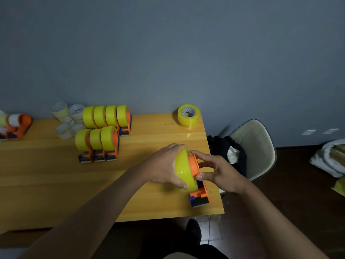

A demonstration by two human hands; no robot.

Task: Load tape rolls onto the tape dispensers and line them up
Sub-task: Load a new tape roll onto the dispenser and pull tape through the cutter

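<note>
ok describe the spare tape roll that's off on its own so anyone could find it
Start at the wooden table and go to its far right corner by the wall. A yellow tape roll lies there alone, with no orange dispenser, unlike the loaded rows further left.

Looks like a plain room in a home or small office: wooden table (pixel 149 206) against a bare grey-blue wall (pixel 168 53), cream shell chair (pixel 261 146) with clothes dumped on it, dark floor (pixel 289 212), bags (pixel 328 157).
</note>
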